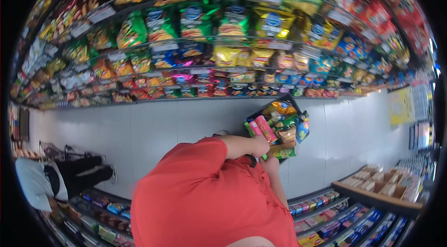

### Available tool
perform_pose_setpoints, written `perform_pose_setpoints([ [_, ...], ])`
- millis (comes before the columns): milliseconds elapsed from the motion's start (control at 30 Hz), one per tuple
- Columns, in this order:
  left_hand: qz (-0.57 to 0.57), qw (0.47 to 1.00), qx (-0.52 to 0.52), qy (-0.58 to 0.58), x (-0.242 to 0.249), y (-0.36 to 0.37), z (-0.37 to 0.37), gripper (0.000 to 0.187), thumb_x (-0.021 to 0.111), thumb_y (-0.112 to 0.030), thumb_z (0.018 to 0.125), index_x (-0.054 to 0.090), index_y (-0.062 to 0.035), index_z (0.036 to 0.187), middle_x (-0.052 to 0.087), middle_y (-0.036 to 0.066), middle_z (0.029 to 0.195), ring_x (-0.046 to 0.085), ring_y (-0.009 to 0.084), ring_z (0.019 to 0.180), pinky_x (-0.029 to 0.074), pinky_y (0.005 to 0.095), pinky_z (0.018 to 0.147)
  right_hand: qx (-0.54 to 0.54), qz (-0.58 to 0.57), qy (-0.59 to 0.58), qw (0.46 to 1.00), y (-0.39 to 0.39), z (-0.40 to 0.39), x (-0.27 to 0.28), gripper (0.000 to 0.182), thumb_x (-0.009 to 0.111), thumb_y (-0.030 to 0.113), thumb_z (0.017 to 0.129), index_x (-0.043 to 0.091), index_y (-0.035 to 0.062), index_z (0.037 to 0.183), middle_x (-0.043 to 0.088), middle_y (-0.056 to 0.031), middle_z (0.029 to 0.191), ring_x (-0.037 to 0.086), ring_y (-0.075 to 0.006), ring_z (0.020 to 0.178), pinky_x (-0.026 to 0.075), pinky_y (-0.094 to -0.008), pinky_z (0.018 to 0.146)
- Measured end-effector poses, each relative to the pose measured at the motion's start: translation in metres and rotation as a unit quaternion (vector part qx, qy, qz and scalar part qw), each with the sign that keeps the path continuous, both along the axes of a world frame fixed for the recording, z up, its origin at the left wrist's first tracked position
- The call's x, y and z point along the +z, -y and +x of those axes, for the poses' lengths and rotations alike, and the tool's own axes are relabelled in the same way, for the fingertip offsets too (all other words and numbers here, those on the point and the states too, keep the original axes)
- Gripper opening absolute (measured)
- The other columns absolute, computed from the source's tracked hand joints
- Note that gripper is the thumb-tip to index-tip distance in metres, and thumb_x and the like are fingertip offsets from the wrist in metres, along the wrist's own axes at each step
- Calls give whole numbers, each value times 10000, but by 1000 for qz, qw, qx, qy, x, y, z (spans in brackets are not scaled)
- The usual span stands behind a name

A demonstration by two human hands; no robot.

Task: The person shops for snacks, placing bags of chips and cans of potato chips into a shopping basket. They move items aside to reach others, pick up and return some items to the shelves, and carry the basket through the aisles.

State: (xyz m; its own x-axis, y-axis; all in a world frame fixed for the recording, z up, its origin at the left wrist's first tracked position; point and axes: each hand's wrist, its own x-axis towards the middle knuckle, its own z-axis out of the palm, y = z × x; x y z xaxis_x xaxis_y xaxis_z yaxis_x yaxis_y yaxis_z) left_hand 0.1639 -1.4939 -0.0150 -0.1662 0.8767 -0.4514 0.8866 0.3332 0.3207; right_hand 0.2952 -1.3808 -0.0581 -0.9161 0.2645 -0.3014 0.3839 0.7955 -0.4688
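Observation:
A dark shopping basket [297, 105] full of snack packs stands on the floor in front of me. My left hand [260, 145] is closed at its near side, beside two pink packs [263, 129] that lie on top. Close by, my right hand [270, 164] is also closed, at the basket's near edge. A small bright green piece [265, 157] shows between the two hands; what it belongs to is hidden. Inside the basket are an orange bag [283, 106], a brown bag [287, 135], a green pack [282, 153] and a blue bag [302, 126].
Shelves of snack bags [193, 21] run across the far side of the tiled aisle [186, 119]. Low racks [321, 219] and a wooden bin display [372, 188] stand at the near right. A person in a white top [32, 179] is at the left beside a cart [56, 151].

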Motion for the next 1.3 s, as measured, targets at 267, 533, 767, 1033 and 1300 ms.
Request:
perform_pose_setpoints([
  [267, -16, 996, -77, 43, 12, 43, -20, 236, 706, -190, 736, 774, -109, 948, 743, 91, 971, 717, 274, 916, 580, 442, 741, -49, -38, -33, 998, 58, 2, 9, 376, 752, 372, 790, 679, 29, 925, 656, -252, 758, 659, -447, 755, 513, -486, 617],
  [533, 12, 985, -167, 31, 22, 98, -42, 174, 685, -168, 723, 765, -118, 870, 742, 99, 889, 718, 285, 850, 572, 433, 718, -148, -96, -2, 984, 140, -9, 17, 335, 696, 282, 816, 673, 19, 1023, 660, -274, 825, 639, -470, 850, 522, -500, 673],
  [767, 7, 984, -177, 17, 17, 167, -35, 214, 680, -175, 708, 767, -88, 883, 740, 105, 903, 718, 290, 859, 571, 428, 731, -161, -111, -33, 980, 215, 3, 17, 282, 703, 264, 796, 688, 45, 973, 668, -232, 773, 666, -426, 785, 528, -449, 643],
  [1033, -23, 989, -145, 27, 28, 294, 4, 164, 661, -167, 720, 767, -126, 839, 732, 96, 847, 714, 292, 817, 567, 432, 694, -152, -109, -25, 982, 335, 31, 36, 284, 710, 275, 774, 694, 27, 910, 664, -258, 813, 655, -447, 836, 530, -494, 728],
  [1300, -5, 981, -176, 78, 35, 410, 34, 211, 639, -216, 736, 758, -101, 866, 729, 116, 848, 707, 314, 828, 555, 444, 734, -139, -86, -25, 986, 443, 73, 35, 284, 698, 291, 776, 701, 60, 940, 668, -251, 819, 654, -448, 836, 531, -512, 719],
])
